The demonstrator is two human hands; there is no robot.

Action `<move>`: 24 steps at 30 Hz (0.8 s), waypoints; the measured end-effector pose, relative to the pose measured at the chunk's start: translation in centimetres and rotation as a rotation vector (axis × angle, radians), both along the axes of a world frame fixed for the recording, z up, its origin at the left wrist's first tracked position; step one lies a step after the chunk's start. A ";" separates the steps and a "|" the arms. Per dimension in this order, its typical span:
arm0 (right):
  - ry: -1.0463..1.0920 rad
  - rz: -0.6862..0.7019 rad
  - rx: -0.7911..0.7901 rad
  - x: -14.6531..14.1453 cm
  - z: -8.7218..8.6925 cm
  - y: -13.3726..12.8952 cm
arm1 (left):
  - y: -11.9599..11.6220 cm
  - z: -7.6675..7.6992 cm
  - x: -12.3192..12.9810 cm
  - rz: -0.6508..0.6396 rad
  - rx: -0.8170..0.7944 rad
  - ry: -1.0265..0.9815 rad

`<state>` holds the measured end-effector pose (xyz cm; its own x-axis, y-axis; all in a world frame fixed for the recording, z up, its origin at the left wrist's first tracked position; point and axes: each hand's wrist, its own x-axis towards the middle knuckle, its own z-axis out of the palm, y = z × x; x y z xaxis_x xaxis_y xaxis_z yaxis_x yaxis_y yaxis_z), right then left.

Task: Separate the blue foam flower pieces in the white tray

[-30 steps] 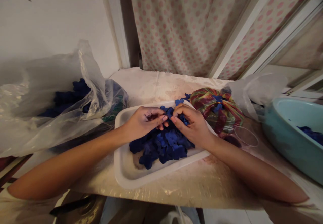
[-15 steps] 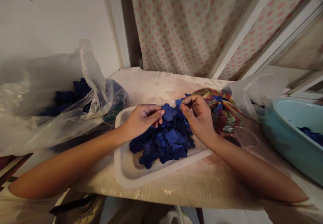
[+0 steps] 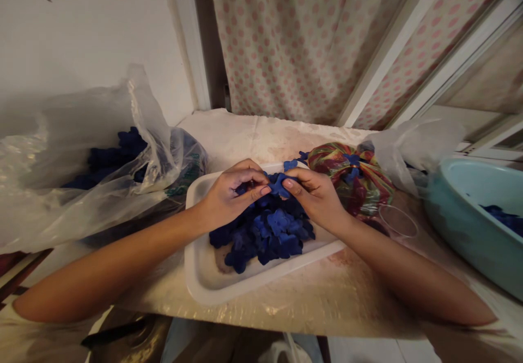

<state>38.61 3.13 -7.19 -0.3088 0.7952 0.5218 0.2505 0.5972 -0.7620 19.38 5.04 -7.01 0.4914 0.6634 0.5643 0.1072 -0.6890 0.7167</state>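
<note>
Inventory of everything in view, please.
white tray: 1, white, on table, under hands
flower-shaped pieces: many, dark blue, heaped in tray
plastic bag: 1, clear, left of tray, blue pieces inside
knotted bag: 1, red, green, yellow, right of tray
round cup: 1, transparent, right of knotted bag
basin: 1, pale teal, far right, blue pieces inside
curtain: 1, white with pink dots, behind table
left hand: 1, over tray, fingers against blue pieces
right hand: 1, over tray, pinching a blue piece

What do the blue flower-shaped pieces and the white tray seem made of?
The blue flower-shaped pieces look like felt or foam, matte with no shine; the view cannot settle which. The white tray looks like moulded plastic, smooth with a rounded rim.
</note>
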 end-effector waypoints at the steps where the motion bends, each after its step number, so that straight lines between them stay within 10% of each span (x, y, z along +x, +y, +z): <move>1: -0.001 0.014 -0.042 0.0 0.0 0.1 | 0.1 0.0 -0.1 -0.002 0.077 -0.009; 12: -0.182 0.346 -0.343 -0.6 -0.2 0.1 | -0.3 0.6 -0.3 -0.258 0.154 0.054; 18: -0.032 0.108 -0.189 0.1 -0.5 0.6 | -0.6 0.8 -0.1 -0.112 0.013 -0.090; 24: -0.063 0.272 -0.136 0.0 0.1 -0.3 | -0.8 1.0 -0.1 -0.098 0.023 -0.033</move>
